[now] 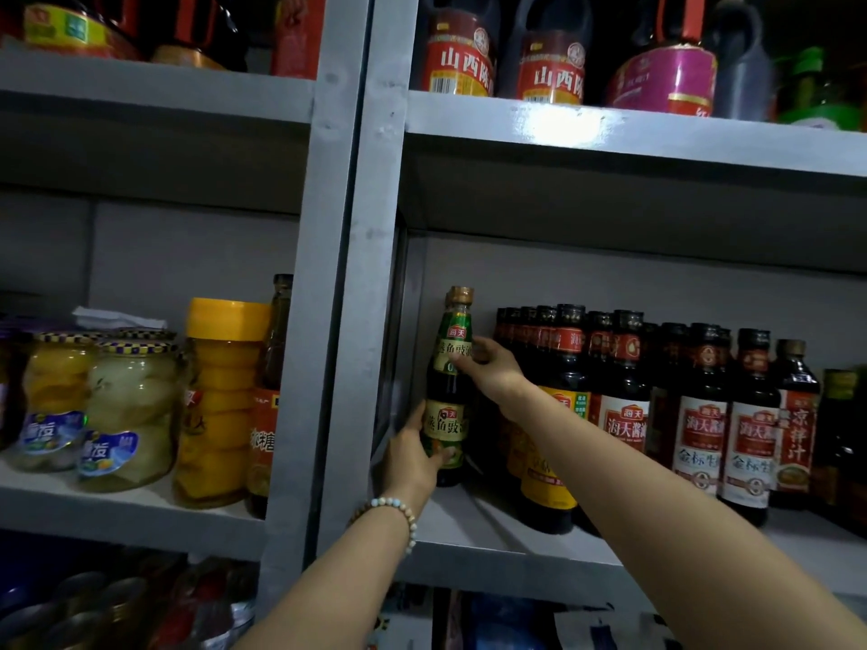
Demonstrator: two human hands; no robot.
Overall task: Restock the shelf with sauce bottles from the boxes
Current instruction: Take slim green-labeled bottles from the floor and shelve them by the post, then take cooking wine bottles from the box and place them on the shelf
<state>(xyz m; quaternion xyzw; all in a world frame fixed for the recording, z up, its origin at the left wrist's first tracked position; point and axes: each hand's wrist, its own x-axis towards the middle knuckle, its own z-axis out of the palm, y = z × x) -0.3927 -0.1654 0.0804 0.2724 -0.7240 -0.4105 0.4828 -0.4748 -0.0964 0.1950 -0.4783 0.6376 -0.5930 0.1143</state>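
A dark sauce bottle point(449, 391) with a green and gold label and a gold cap stands at the left end of the middle grey shelf point(469, 551), by the upright post. My left hand point(413, 455) grips its lower label. My right hand point(488, 365) holds it at the upper label near the neck. A second gold cap shows just behind it. Right of it stands a row of dark soy sauce bottles point(624, 415) with red labels.
The grey upright post point(347, 321) divides the shelving. Jars of preserved fruit point(126, 410) and a yellow-lidded jar point(220, 401) fill the left bay. Large vinegar jugs point(549, 63) stand on the shelf above. Packaged goods lie on the shelf below.
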